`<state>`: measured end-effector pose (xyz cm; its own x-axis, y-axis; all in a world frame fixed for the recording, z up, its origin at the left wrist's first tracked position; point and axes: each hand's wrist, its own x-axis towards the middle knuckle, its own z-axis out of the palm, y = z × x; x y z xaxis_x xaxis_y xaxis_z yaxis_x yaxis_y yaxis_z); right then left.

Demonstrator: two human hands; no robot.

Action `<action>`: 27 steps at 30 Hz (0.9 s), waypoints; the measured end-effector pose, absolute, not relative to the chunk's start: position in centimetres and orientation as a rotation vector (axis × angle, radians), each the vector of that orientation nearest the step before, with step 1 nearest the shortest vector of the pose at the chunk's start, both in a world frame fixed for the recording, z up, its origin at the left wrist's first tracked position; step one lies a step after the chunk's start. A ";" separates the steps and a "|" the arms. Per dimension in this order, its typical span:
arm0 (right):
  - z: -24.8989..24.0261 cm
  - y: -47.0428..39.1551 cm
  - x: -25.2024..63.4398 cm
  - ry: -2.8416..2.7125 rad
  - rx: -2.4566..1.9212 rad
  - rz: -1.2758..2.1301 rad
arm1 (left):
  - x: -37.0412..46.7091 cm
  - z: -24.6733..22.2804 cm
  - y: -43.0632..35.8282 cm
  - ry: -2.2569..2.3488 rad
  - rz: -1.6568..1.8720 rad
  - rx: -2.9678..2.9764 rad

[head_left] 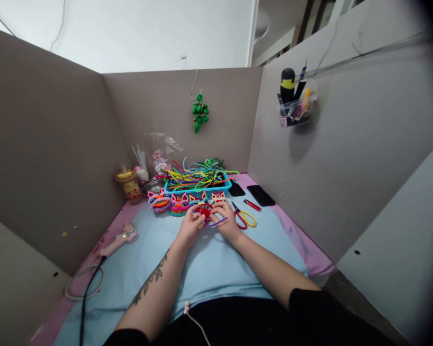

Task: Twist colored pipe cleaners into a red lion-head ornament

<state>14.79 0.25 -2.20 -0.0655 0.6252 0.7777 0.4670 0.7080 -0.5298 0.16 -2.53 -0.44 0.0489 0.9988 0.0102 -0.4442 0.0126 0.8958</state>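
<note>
**Blue cloth, one red piece in two hands**

We count four fuzzy animal faces before one blue basket, plus one pair of scissors. Our forearms reach forward, converging; left hand and right hand pinch the round red piece just before the faces. We cannot tell its facing. One purple stem below lies nearly sideways, right end farther from us.

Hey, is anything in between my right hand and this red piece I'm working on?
Nothing visible: the right hand is at the edge of the red piece, opposite the left hand. A purple strand crosses on the near side.
</note>
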 end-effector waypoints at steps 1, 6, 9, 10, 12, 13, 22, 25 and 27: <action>-2.2 0.3 14.8 -1.712 -0.892 0.171 | 0.2 -0.4 -2.6 0.834 1.347 0.905; -2.2 0.2 14.7 -1.730 -0.938 0.202 | 0.5 -0.3 -2.8 0.888 1.378 1.027; -2.3 0.3 14.7 -1.707 -0.931 0.209 | 0.6 -0.4 -2.8 0.926 1.421 1.058; -2.3 0.3 14.7 -1.693 -0.924 0.214 | 0.6 -0.4 -2.7 0.940 1.423 1.057; -2.3 0.4 14.6 -1.652 -0.915 0.231 | 0.7 -0.4 -2.7 0.961 1.422 1.058; -2.4 0.5 14.6 -1.634 -0.914 0.243 | 0.8 -0.5 -2.6 0.964 1.422 1.061; -3.0 0.9 14.4 -1.580 -0.937 0.343 | 1.0 -1.5 -1.9 0.969 1.501 1.024; -2.4 0.6 14.9 -1.587 -0.887 0.288 | 0.9 -1.1 -2.0 0.992 1.522 0.967; -1.9 0.2 15.3 -1.616 -0.848 0.229 | 0.8 -0.8 -2.0 1.001 1.535 0.930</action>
<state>15.25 0.19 -1.93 0.0037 0.6324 0.7746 0.3923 0.7116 -0.5828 0.75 -2.01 -0.78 -0.1652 0.9842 0.0640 -0.3378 -0.1174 0.9339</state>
